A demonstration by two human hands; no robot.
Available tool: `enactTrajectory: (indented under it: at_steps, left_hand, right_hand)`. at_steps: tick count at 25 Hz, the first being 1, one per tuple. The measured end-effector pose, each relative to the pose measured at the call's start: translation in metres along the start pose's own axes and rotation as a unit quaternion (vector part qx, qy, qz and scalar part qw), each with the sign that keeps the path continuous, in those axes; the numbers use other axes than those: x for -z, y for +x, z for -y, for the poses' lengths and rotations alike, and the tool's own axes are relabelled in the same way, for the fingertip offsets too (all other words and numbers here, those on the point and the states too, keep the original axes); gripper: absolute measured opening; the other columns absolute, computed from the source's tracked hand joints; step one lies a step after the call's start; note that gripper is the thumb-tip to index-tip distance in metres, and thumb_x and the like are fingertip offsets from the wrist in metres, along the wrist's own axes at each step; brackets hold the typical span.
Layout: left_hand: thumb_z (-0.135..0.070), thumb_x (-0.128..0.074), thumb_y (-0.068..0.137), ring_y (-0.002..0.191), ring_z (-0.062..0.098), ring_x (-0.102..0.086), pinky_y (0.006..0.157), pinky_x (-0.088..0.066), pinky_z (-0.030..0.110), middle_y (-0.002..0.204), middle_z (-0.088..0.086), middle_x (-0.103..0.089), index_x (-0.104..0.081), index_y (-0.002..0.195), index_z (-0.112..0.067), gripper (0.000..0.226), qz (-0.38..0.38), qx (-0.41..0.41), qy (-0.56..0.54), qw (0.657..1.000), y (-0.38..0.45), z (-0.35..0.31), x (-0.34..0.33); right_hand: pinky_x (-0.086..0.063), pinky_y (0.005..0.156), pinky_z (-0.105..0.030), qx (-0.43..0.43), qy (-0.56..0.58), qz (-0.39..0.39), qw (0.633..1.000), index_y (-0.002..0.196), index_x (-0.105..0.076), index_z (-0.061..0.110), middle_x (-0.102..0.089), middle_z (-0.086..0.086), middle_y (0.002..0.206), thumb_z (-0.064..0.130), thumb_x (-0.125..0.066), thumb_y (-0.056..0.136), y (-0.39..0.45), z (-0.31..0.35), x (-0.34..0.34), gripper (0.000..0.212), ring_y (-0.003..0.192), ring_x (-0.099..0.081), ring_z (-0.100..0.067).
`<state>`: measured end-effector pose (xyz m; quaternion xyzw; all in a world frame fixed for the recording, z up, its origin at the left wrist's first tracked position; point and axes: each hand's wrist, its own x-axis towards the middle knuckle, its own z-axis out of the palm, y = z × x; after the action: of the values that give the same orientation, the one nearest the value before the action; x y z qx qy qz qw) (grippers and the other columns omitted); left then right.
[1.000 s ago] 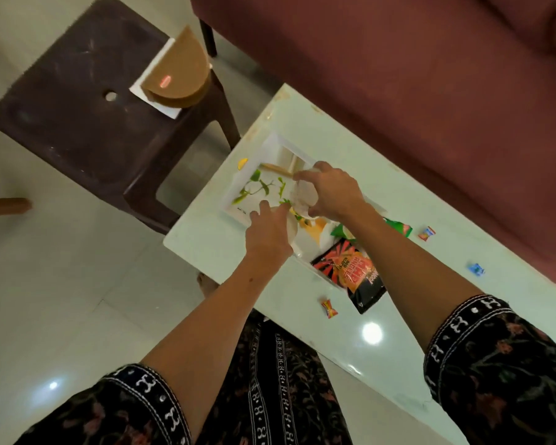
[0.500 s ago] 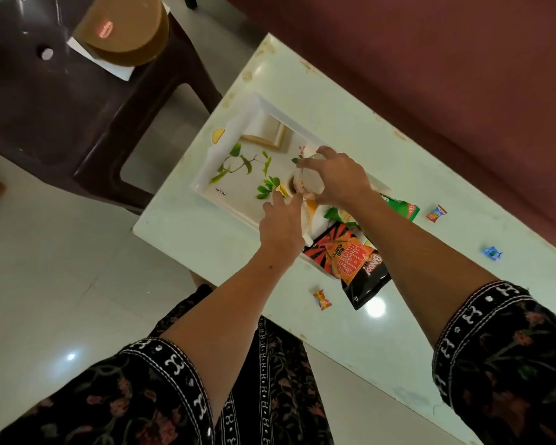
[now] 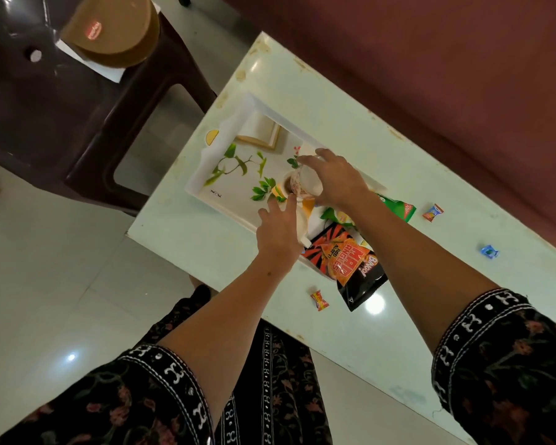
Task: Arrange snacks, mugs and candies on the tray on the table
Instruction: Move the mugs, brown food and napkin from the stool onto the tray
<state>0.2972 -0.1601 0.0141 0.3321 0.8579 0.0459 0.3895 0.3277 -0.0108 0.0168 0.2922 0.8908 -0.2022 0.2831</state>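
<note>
So the person's standing over the pale green table (image 3: 350, 149) with both hands down in the white rectangular tray with the leaf print (image 3: 225, 162). The right hand (image 3: 337, 179) is wrapped around a white floral mug (image 3: 305, 186), tipped well over on its side with the mouth facing the open end of the tray, just above the tray floor near the middle. The left hand (image 3: 281, 232) has a second white mug (image 3: 302, 224) by the near rim; fingers look curled on it, but it's mostly hidden so I can't say how firm. The black-and-orange snack packet (image 3: 344, 261) hangs half off the tray's near corner, a green packet (image 3: 397, 208) pokes out under the right arm, and three wrapped candies are loose on the table: red-yellow (image 3: 319, 300), orange (image 3: 433, 212), blue (image 3: 489, 251). Risk as I see it: the two mugs are nearly touching, so they could clink, and a forearm could nudge that overhanging packet right off.
</note>
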Motion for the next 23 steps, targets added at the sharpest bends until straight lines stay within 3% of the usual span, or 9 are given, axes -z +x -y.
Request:
enactTrajectory:
  at_steps: [2,5,8,12,14,18,21,23]
  left_hand:
    - [-0.027,-0.082,0.061,0.129,0.032,-0.031,0.09,-0.048,0.043,0.144,0.014,-0.027,-0.019,0.142,-0.021,0.103,-0.009,-0.003,-0.028,1.0,-0.006,0.006,0.008]
    - [-0.029,-0.081,0.063,0.134,0.03,-0.028,0.101,-0.042,0.044,0.142,0.014,-0.032,-0.022,0.141,-0.015,0.099,-0.034,-0.003,-0.066,0.997,-0.021,0.026,0.026]
    - [-0.025,-0.073,0.074,0.132,0.028,-0.034,0.107,-0.034,0.036,0.139,0.013,-0.039,-0.034,0.137,-0.009,0.076,-0.062,0.021,-0.165,0.984,-0.039,0.057,0.049]
    - [-0.018,-0.065,0.081,0.116,0.022,-0.052,0.09,-0.034,0.019,0.123,0.009,-0.055,-0.055,0.117,-0.012,0.037,-0.154,0.042,-0.299,0.941,-0.052,0.096,0.094]
    - [-0.016,-0.064,0.082,0.109,0.022,-0.056,0.082,-0.034,0.016,0.118,0.01,-0.06,-0.058,0.114,-0.01,0.033,-0.197,0.044,-0.323,0.925,-0.054,0.112,0.12]
    - [-0.016,-0.064,0.083,0.114,0.025,-0.057,0.094,-0.043,0.03,0.12,0.013,-0.062,-0.056,0.118,-0.004,0.038,-0.239,0.043,-0.381,0.892,-0.051,0.144,0.172]
    - [-0.018,-0.065,0.083,0.112,0.022,-0.057,0.095,-0.047,0.034,0.12,0.012,-0.062,-0.053,0.118,-0.008,0.039,-0.244,0.041,-0.408,0.879,-0.037,0.168,0.205]
    - [-0.018,-0.065,0.083,0.111,0.02,-0.058,0.092,-0.046,0.029,0.119,0.011,-0.062,-0.053,0.12,-0.009,0.04,-0.24,0.042,-0.415,0.877,-0.028,0.183,0.223]
  right_hand:
    - [-0.042,0.101,-0.048,-0.026,0.055,0.003,0.998,0.144,-0.028,0.026,-0.029,-0.014,0.15,0.01,-0.082,0.062,-0.006,0.003,0.006,0.099,0.134,-0.033,-0.035]
    - [-0.04,0.099,-0.041,-0.072,0.138,-0.051,0.987,0.141,-0.034,0.02,-0.042,-0.016,0.139,0.01,-0.073,0.072,-0.021,0.012,0.018,0.08,0.126,-0.043,-0.034]
    - [-0.041,0.093,-0.033,-0.116,0.246,-0.125,0.954,0.131,-0.047,0.015,-0.055,-0.015,0.128,0.01,-0.064,0.079,-0.043,0.027,0.033,0.055,0.115,-0.053,-0.032]
    - [-0.037,0.086,-0.02,-0.14,0.381,-0.194,0.893,0.118,-0.06,0.016,-0.061,-0.009,0.124,0.009,-0.06,0.082,-0.059,0.062,0.049,0.037,0.109,-0.057,-0.022]
    - [-0.04,0.091,-0.025,-0.134,0.411,-0.202,0.879,0.117,-0.062,0.015,-0.062,-0.009,0.124,0.009,-0.062,0.082,-0.06,0.089,0.057,0.035,0.111,-0.058,-0.022]
    - [-0.05,0.094,-0.047,-0.118,0.499,-0.203,0.834,0.111,-0.063,0.011,-0.063,-0.011,0.115,0.009,-0.063,0.083,-0.052,0.15,0.07,0.028,0.107,-0.06,-0.027]
    - [-0.053,0.089,-0.045,-0.105,0.531,-0.191,0.819,0.11,-0.063,0.011,-0.063,-0.012,0.11,0.013,-0.063,0.085,-0.031,0.194,0.082,0.025,0.104,-0.061,-0.028]
    - [-0.055,0.082,-0.039,-0.099,0.563,-0.17,0.803,0.11,-0.061,0.01,-0.064,-0.011,0.102,0.014,-0.062,0.087,-0.012,0.221,0.09,0.024,0.101,-0.062,-0.03]
